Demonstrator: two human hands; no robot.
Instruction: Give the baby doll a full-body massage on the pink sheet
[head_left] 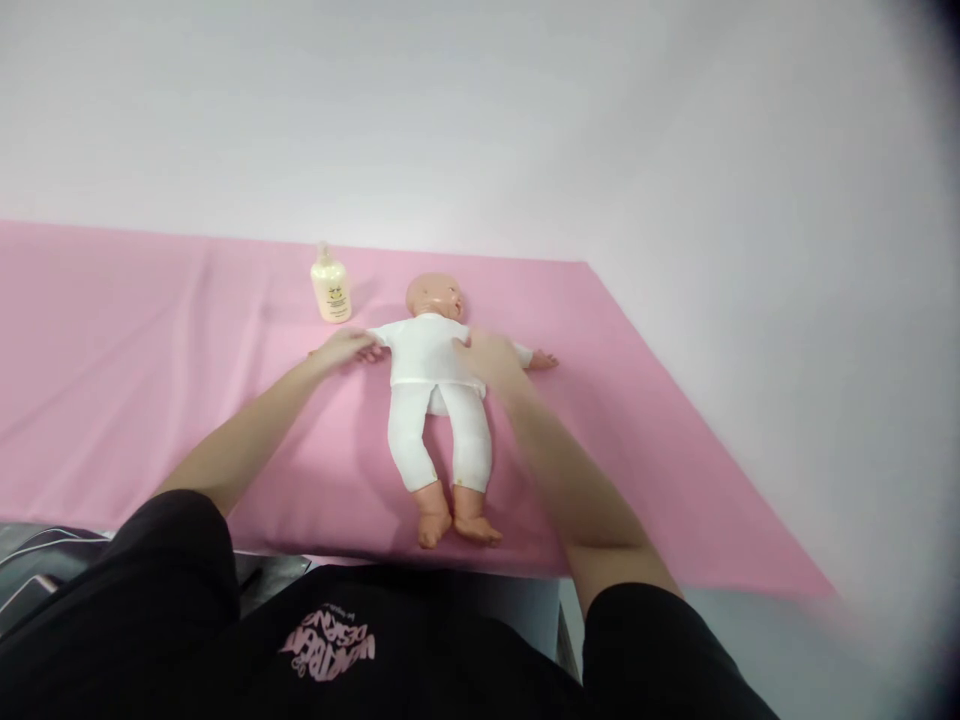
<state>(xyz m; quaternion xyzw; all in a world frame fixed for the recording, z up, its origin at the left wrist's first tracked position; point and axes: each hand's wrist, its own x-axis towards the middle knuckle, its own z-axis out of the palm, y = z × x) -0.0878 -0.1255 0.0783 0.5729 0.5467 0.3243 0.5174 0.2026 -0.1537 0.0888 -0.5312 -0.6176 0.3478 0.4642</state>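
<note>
A baby doll (435,390) in a white top and white leggings lies on its back on the pink sheet (150,400), head toward the wall and bare feet toward me. My left hand (343,349) rests on the doll's outstretched arm at the sleeve end, fingers curled over it. My right hand (487,357), slightly blurred, lies on the doll's other side by the chest and upper arm. The doll's far hand sticks out beyond my right hand.
A small pale yellow pump bottle (331,286) stands upright on the sheet, left of the doll's head. A white wall runs behind and along the right. The sheet's front edge is just below the doll's feet.
</note>
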